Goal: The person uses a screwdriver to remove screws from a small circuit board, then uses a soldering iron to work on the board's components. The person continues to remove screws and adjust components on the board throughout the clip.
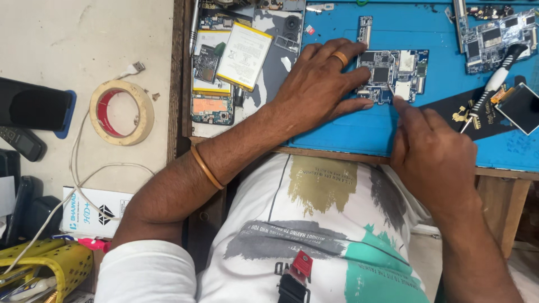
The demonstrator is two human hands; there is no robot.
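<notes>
Nearest the camera was the person's printed white shirt [314, 224], and just beyond it the edge of a blue mat [337, 132] on the bench.

The board [393, 76], a small blue circuit board crowded with dark chips and silver shields, lay flat on the mat, near the mat's front edge and about midway along it. A narrow strip of board rose from its upper left corner.

The left hand [317, 84] lay palm down on the mat, fingers spread a little apart and flat, their tips pressing the board's left side; a gold ring sat on one finger and a bangle on the wrist. The right hand [435, 154] came in from the mat's front edge with its fingers pinched together on a thin probe [389, 88], whose tip touched the board near its lower middle.

At the mat's far right corner lay a second board [494, 39], with a white-handled tool [494, 84] slanting below it and a small dark square screen [525, 109] beside that. Left of the mat an opened phone [216, 73] showed its insides, a white battery [244, 56] resting on it. Further left, off the mat, sat a tape roll [122, 112], a white cable [84, 168] and a dark phone [33, 106]. A yellow basket [62, 266] at the near left held things I could not make out.
</notes>
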